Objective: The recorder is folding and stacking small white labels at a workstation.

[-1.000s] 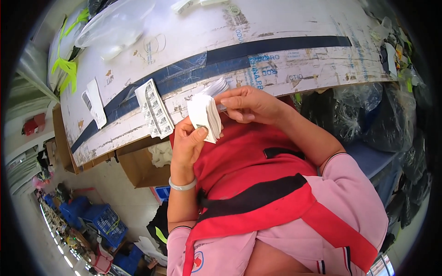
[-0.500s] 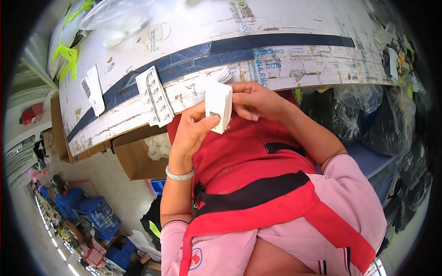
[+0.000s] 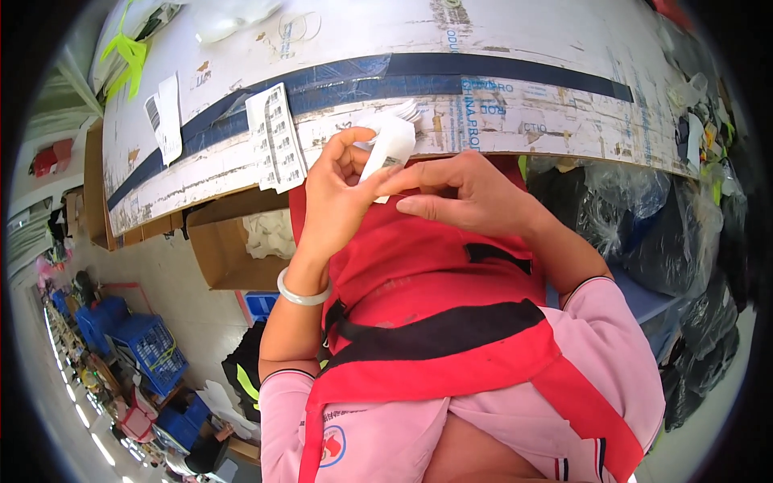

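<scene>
A small, thick bundle of white paper labels (image 3: 393,146) with a patch of dark print is gripped in my left hand (image 3: 334,189). The thumb presses on its lower end and the fingers curl behind it. My right hand (image 3: 471,189) comes in from the right, its index fingertip close to the left thumb and the bundle's lower end. Its thumb points left, a little apart from the index finger. A thin line seems to run between these fingers, too fine to make out. More white slips (image 3: 403,110) lie fanned on the board just behind the bundle.
Printed label sheets (image 3: 276,137) and a barcoded slip (image 3: 167,121) lie on the worn white board (image 3: 346,36). Below its edge stands an open cardboard box (image 3: 217,249) with white crumpled material. Plastic-wrapped dark bags (image 3: 652,233) fill the right; a blue crate (image 3: 153,346) stands on the floor.
My right hand has moved from the bundle's upper right side down to its lower end. The left hand has turned, tilting the bundle to the right and moving it slightly farther from me.
</scene>
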Demonstrator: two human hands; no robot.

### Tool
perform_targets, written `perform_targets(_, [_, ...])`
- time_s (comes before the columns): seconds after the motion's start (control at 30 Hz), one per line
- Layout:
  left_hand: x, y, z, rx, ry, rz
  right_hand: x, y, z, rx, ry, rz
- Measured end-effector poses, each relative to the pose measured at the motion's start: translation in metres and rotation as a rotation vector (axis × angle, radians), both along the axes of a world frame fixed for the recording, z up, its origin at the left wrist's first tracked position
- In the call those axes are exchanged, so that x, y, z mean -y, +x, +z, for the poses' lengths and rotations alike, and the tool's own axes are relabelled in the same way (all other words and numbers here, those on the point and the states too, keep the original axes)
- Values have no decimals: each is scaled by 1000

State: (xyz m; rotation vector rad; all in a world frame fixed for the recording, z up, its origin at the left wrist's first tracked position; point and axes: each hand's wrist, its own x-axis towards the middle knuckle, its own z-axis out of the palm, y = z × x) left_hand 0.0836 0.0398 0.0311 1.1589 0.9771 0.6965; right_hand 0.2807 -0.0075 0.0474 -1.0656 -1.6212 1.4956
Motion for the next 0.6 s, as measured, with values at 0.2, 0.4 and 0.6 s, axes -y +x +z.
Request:
perform_targets(0.2, [3, -14, -1, 155, -263, -22, 3, 16, -6, -91, -428, -201])
perform_targets(0.4, [2, -18, -13, 387, -402, -24, -3, 17, -26, 90, 286, 17])
perform_targets(0.6, [7, -19, -34, 576, -453, 79, 4, 8, -8, -424, -75, 32])
